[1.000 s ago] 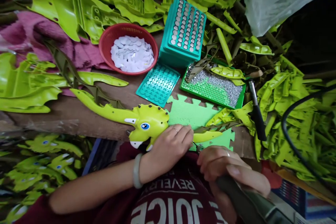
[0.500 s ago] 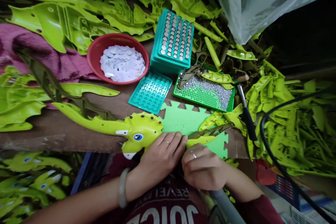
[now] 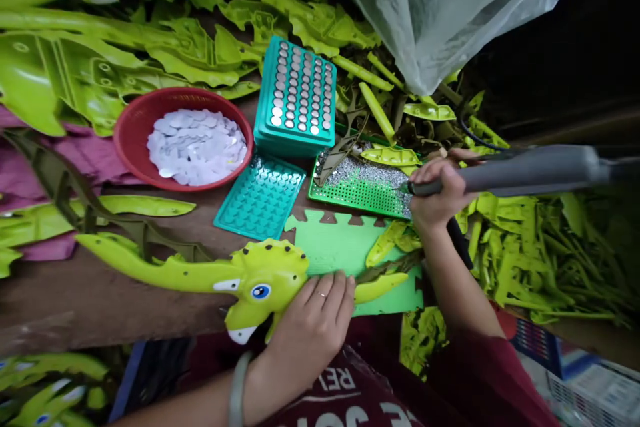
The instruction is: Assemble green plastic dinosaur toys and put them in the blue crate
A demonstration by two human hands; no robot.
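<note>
The left hand (image 3: 315, 323) lies flat, palm down, with its fingers (image 3: 336, 290) straight and close together, pressing on the back edge of the dinosaur head (image 3: 263, 277). Its bare arm comes up from the bottom of the picture, below the dinosaur head, and has a bangle (image 3: 234, 390) on the wrist. The right hand (image 3: 436, 193) is stretched far out, up and to the right of the dinosaur head, with its fingers curled tight around a grey tool (image 3: 525, 170), and its arm in a dark red sleeve (image 3: 480, 380) runs back down toward the body.
</note>
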